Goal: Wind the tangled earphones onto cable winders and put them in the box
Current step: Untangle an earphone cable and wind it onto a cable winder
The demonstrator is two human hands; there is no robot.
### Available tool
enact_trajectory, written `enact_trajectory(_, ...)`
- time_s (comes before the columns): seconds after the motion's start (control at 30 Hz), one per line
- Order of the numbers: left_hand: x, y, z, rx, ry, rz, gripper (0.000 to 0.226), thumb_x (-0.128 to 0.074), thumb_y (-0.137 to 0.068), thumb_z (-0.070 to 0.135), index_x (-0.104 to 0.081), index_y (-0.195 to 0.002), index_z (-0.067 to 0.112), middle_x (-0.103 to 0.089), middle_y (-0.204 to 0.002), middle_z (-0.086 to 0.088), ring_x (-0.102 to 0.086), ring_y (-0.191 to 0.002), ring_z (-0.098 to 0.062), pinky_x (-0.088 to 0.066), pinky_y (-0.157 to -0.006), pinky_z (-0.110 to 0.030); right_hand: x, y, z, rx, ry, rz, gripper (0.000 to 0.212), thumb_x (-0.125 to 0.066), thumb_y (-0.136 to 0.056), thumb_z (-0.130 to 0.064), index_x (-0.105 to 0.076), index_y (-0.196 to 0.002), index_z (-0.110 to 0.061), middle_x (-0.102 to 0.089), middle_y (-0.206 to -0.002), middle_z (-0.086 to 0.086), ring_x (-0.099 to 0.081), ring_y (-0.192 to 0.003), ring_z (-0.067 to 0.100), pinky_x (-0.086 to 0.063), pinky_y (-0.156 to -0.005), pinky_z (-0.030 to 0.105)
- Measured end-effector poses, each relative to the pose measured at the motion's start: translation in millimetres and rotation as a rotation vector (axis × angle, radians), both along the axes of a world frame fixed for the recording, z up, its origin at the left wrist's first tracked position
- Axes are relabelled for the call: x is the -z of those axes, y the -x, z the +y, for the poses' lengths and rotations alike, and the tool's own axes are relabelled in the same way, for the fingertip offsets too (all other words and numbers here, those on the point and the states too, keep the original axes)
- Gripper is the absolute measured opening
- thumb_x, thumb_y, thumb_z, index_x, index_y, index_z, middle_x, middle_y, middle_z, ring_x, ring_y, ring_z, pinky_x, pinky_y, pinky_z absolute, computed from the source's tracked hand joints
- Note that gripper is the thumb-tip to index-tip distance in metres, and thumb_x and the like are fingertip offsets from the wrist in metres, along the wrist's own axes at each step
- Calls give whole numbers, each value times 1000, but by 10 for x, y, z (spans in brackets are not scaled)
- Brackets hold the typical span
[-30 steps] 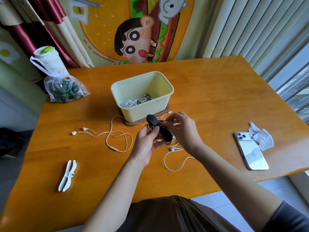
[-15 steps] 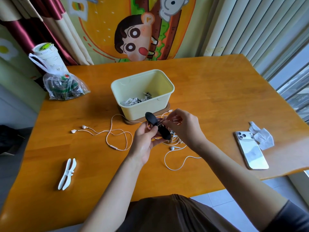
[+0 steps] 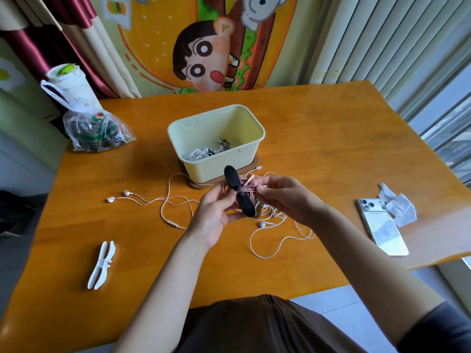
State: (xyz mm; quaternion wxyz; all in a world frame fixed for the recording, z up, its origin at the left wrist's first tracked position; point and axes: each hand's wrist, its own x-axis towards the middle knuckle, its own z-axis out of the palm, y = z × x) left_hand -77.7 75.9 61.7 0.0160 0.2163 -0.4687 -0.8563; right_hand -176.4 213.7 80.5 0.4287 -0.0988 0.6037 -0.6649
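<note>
Head view: your left hand (image 3: 216,217) grips the black cable winder (image 3: 245,207) just before the box (image 3: 216,171), right hand (image 3: 288,200) pinches the pink earphone cable (image 3: 248,193) end; winding looks nearly done, next tuck it.

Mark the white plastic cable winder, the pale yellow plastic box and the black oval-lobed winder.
White plastic cable winder (image 3: 101,264): head view, narrow waist.
Pale yellow plastic box (image 3: 204,170): head view, front wall.
Black oval-lobed winder (image 3: 231,175): head view, upper lobe.
</note>
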Motion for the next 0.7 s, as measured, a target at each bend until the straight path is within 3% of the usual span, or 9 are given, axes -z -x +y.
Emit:
enact_trajectory(0.17,20,-26,-43,63,-72,-4,32,-40,-97,2,-62,-107,22,-71,-98,-4,-65,-88,-23,-58,-63,-36,-82,9,-27,-62,-23,324,18,-55,-87,6,-65,-84,-8,-67,-75,-2,-58,-66,3,-49,-67,14)
enact_trajectory(0.3,21,-43,-128,200,71,33,35,-42,-96,5,-58,-123,21,-66,-114,-10,-62,-89,-21,-55,-66,-36,-143,54,-31,-126,-114,488,12,-65,-81,2,-64,-79,-9,-66,-75,3,-60,-70,9,-51,-69,18)
enact_trajectory(0.47,-22,-28,-263,305,367,75,36,-50,-95,7,-57,-130,14,-61,-127,-13,-59,-116,-27,-53,-88,-41,-142,174,32,-186,-174,298,26,-68,-77,0,-56,-98,-7,-66,-78,10,-63,-69,16,-54,-70,24)
enact_trajectory(0.6,-36,15,-272,342,658,47,40,-56,-93,3,-61,-114,36,-65,-116,-2,-59,-103,-18,-48,-88,-22,-88,162,36,-246,-245,375,13,-64,-81,7,-63,-88,-5,-66,-78,12,-65,-67,10,-53,-66,17)
enact_trajectory(0.7,-12,44,-253,335,705,13,40,-56,-93,3,-58,-113,38,-65,-107,11,-58,-101,-9,-46,-87,-17,-34,117,16,-136,-256,420,13,-62,-83,8,-63,-86,-4,-64,-72,10,-63,-59,4,-50,-61,16)
